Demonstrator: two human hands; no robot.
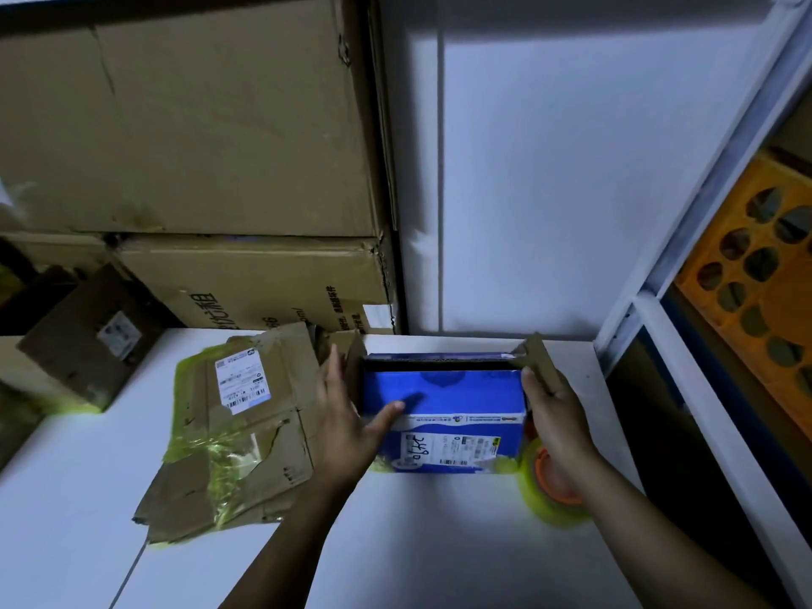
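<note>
Box [444, 400] lies crosswise (label side faces person).

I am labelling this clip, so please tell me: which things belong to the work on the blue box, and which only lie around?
In the job: blue box; left hand and right hand at its flaps; tape roll, probably.
Lying about: flattened cardboard; small brown box; stacked cartons; orange crate.
</note>
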